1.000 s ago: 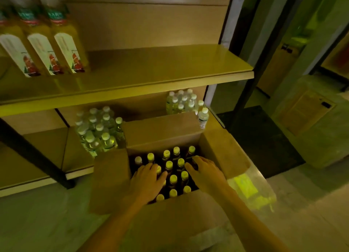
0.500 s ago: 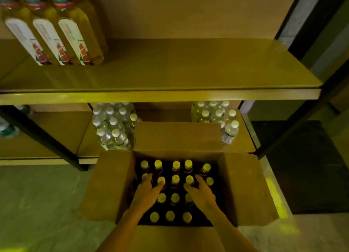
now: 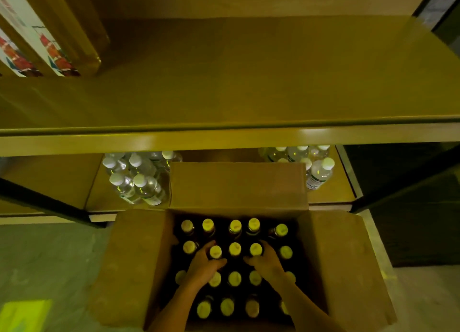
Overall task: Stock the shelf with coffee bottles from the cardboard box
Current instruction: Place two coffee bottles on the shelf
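Inside box [image 3: 129, 269] | L fingers [image 3: 206, 249] round btl [image 3: 215, 251] | R fingers [image 3: 268, 247] round next btl [image 3: 256, 249]

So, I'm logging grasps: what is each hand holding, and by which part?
The left hand grips a dark, yellow-capped coffee bottle by its neck; the right hand grips a second bottle likewise. Both stand in the brown cardboard box.

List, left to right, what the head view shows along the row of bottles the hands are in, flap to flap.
Left flap → far-left bottle → left hand gripping first coffee bottle → middle bottle → right hand gripping second coffee bottle → far-right bottle → right flap.
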Demonstrator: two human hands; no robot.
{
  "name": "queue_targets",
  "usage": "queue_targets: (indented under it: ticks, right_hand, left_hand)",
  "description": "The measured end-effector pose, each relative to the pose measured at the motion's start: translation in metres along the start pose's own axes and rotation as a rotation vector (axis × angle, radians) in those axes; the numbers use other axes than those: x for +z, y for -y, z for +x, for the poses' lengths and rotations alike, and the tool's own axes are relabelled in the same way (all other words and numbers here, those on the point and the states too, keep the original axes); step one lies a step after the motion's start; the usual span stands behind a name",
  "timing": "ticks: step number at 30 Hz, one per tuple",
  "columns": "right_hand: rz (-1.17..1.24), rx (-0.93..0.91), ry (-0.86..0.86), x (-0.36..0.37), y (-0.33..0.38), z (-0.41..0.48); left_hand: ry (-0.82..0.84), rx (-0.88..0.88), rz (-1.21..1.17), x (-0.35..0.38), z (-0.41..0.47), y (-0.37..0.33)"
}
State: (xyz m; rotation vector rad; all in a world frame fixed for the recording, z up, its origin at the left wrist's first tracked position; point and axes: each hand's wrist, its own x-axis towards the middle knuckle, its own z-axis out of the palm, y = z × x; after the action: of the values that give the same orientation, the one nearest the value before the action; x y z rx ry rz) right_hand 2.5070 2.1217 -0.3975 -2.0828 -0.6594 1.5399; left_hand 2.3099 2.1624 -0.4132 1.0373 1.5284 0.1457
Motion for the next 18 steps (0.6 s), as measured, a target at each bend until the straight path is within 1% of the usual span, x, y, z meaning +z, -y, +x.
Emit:
queue_targets:
  ticks: [3,5,12,18]
  right_hand:
    - [0.061,0.030,-0.097,0.009,-0.011,0.009]
    - [0.110,0.028,-0.123,0.012,-0.011,0.010]
    - [-0.003,-0.059,-0.100,0.003,-0.009,0.004]
    - [-0.112,-0.223,-0.064,-0.013,0.014,-0.025]
  left_hand:
    - [-0.007,0.008,0.038,0.005,0.009,-0.001]
    - [-0.005,0.041,0.082,0.008,0.011,-0.002]
    - [-0.089,0.103,0.138,0.007,0.003,-0.005]
    - [-0.163,0.246,0.114,-0.005,-0.026,-0.029]
